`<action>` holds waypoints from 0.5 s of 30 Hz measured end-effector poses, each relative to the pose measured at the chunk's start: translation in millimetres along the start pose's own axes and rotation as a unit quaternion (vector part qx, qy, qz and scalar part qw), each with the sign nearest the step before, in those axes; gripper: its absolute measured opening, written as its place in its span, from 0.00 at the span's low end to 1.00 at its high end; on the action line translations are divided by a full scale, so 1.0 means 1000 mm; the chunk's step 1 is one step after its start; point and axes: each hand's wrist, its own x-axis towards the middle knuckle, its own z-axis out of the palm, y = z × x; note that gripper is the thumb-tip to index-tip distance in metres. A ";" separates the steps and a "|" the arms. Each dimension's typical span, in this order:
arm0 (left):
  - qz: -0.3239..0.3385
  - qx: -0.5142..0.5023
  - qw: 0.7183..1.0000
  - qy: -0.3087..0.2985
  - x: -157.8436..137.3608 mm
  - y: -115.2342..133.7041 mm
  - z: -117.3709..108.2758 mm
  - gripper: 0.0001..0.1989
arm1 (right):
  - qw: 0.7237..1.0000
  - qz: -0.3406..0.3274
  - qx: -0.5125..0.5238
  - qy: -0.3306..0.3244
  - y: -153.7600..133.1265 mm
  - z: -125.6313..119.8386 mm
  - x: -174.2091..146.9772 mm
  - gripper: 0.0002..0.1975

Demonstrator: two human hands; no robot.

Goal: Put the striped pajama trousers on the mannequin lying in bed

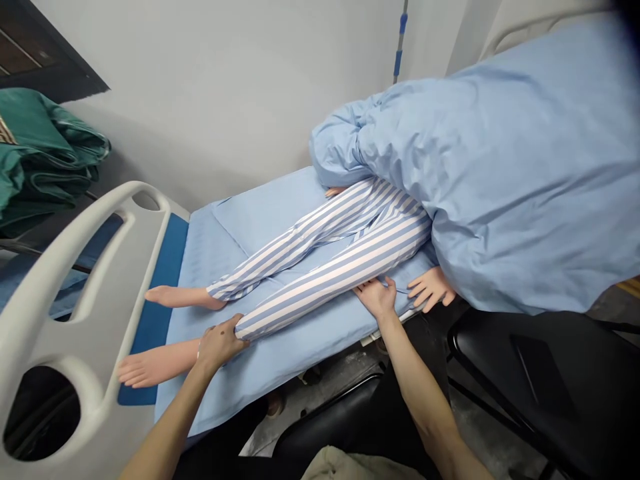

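A manikin in blue-and-white striped trousers (320, 287) lies on the bed with both legs stretched out and its feet (163, 363) bare. My left hand (223, 343) is closed around the near leg at the ankle, over the trouser cuff. Palm up, my right hand (377, 298) reaches beneath the near leg around the knee or thigh. Its thumb stands apart, and its fingertips are hidden under the trousers. Just right of it lies the manikin's hand (433, 288), fingers spread. A light blue quilt (500, 160) covers the upper body.
The bed's pale footboard (95, 280) rises at the left. Green folded cloth (45, 153) sits beyond it. A black chair (540, 373) stands close at the right, and another dark chair (330, 413) is below the bed edge. A blue-grey pole (400, 43) stands by the wall.
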 end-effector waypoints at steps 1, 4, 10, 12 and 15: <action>0.004 0.000 1.000 -0.007 0.001 -0.001 0.001 0.24 | 1.000 -0.005 0.005 -0.002 0.000 0.000 -0.001 0.13; 0.014 -0.026 1.000 0.000 0.003 -0.009 0.006 0.25 | 1.000 -0.015 0.016 -0.006 -0.003 0.006 -0.002 0.14; 0.075 -0.158 0.983 0.056 0.002 -0.029 0.008 0.30 | 0.999 -0.040 0.006 -0.028 -0.010 0.037 -0.010 0.17; 0.056 -0.142 0.985 0.080 0.003 -0.024 0.007 0.28 | 0.998 -0.048 0.010 -0.033 -0.010 0.046 -0.012 0.18; 0.006 -0.116 0.990 0.082 0.008 -0.007 0.007 0.24 | 0.998 -0.053 0.014 -0.033 -0.008 0.056 -0.014 0.19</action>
